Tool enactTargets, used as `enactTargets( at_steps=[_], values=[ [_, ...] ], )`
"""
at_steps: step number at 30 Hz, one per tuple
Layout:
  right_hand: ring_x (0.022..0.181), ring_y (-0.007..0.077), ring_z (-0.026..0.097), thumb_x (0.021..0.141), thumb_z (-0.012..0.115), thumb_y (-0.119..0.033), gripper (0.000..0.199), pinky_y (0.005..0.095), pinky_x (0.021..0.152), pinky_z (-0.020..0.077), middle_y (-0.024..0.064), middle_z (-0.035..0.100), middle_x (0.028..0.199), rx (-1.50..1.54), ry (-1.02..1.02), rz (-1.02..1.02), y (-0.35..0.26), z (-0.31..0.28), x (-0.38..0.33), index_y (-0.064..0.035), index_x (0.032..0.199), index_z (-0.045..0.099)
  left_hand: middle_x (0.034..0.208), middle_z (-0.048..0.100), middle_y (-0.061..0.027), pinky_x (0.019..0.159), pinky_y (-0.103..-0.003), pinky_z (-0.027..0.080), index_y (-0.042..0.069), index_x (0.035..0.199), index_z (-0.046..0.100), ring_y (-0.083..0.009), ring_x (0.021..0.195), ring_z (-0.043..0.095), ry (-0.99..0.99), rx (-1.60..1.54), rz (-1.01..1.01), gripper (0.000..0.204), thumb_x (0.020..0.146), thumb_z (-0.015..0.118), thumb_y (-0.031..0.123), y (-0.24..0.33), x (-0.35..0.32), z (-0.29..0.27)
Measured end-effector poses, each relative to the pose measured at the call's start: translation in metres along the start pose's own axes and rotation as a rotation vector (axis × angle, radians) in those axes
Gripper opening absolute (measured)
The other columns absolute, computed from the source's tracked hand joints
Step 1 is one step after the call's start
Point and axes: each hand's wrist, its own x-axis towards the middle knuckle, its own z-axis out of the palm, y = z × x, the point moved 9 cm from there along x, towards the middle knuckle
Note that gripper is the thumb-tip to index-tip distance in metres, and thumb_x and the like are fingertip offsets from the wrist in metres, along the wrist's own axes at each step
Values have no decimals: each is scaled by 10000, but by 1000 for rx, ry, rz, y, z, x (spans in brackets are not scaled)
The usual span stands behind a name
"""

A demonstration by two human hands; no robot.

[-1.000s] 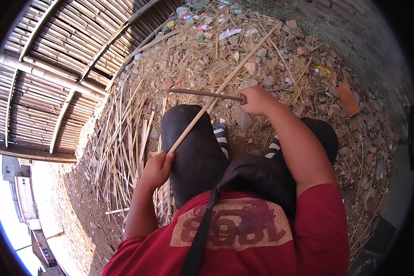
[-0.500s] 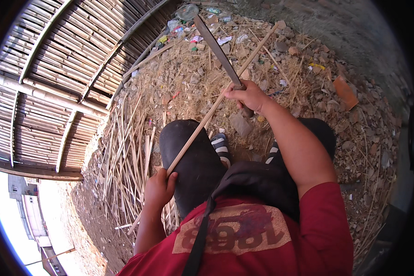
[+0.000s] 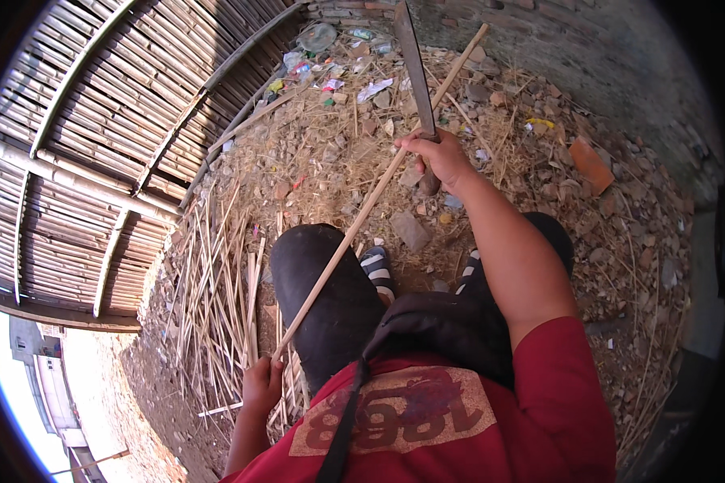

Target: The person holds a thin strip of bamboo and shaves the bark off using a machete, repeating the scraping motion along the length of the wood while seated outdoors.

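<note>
On littered ground, left hand (image 3: 263,385) grips cane (image 3: 362,213), right hand (image 3: 433,153) fist clasps blade (image 3: 415,68)

- Outdoor yard, hard direct sun, short sharp shadows.
- Ground: dry brown dirt (image 3: 620,241) strewn with straw, stones and broken brick bits.
- Left side: wall of split bamboo slats (image 3: 80,121), horizontal rows, tied to thicker round bamboo poles (image 3: 64,173) running across it.
- At its foot: loose pile of thin pale bamboo strips (image 3: 217,306) lying on the dirt, mostly parallel.
- Far end: heap of mixed plastic litter (image 3: 330,56), wrappers and crushed bottles, against a low weathered brick wall (image 3: 540,32).
- Right: orange-red brick fragment (image 3: 590,163) lying on the rubble.
- Lower left: pale building (image 3: 44,386) and bright sky beyond the fence.
</note>
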Motion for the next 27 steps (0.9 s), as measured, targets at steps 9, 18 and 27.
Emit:
enactTargets(
  at_steps=[9,18,27],
  values=[
    [719,241,668,862,788,-360,362,402,715,538,100,671,789,-699,243,-201,-44,-15,-16,-23,971,710,699,603,-251,608,-575,428,26,816,540,-502,693,599,94,-38,109,368,1033,581,320,42,26,6],
    [1038,375,691,784,788,-389,537,447,902,542,216,724,1066,-1165,-467,-59,-20,65,-51,-42,1189,723,696,590,-283,606,-581,422,8,810,514,-525,699,591,105,-94,84,396,1041,573,324,73,44,5],
    [963,354,707,749,786,-351,494,438,835,557,181,732,1024,-1141,-538,-69,32,63,-36,-61,1146,733,704,589,-241,645,-502,452,-11,839,542,-429,683,604,-109,-299,95,441,1078,510,359,68,58,8]
  ],
)
